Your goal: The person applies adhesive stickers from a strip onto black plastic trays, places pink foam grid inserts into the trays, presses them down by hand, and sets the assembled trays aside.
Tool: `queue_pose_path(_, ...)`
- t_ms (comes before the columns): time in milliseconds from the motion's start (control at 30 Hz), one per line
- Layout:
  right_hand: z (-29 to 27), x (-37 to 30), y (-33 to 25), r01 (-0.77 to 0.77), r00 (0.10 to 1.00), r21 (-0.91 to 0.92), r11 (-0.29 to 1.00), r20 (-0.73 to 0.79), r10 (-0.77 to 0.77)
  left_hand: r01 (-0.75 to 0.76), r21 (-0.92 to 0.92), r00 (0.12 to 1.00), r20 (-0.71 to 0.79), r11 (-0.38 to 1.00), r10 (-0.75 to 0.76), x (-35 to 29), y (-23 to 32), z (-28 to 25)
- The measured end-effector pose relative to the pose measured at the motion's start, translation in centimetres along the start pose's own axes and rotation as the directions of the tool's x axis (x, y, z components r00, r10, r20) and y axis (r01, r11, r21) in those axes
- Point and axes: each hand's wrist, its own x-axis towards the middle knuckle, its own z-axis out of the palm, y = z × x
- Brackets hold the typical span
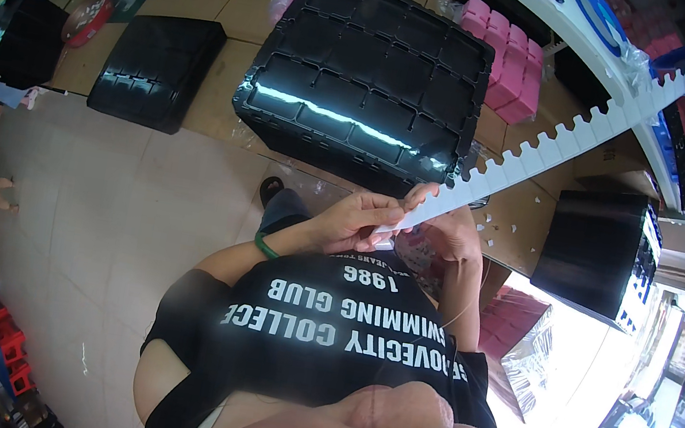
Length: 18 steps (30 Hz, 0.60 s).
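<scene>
A long white strip (539, 163) with a row of notches along its upper edge slants from my hands up to the far right. Its near end is pinched between the thumb and fingers of my left hand (356, 222), which wears a green bangle on the wrist. Close beside it, my right hand (453, 231) is curled at the same end, its fingers partly hidden behind the strip. A small white piece (385, 244) shows just under the hands. Directly ahead stands a large black ribbed plastic crate (365, 70), and the strip passes over its right corner.
A smaller black bin (157, 70) sits at the left on cardboard. Pink blocks (509, 66) are stacked behind the crate, near a white-edged table (616, 69). Another black crate (591, 253) stands at the right, with white scraps (492, 229) beside it. Red stools (5, 335) line the far left.
</scene>
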Motion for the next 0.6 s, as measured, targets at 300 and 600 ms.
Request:
queue_pose_path(300, 6.5, 10.9, -2.3, 0.031, 0.993, -0.727, 0.686, -0.057, -0.105, -0.409, 0.231, 0.907, -0.007, 0.883, 0.421, -5.1, 2.9, -2.5)
queue_pose_path(600, 10.1, 21.6, 2.6, 0.269, 0.944, -0.960, 0.078, 0.246, -0.221, -0.313, 0.326, 0.943, -0.004, 0.892, 0.333, -6.7, 6.5, -3.6)
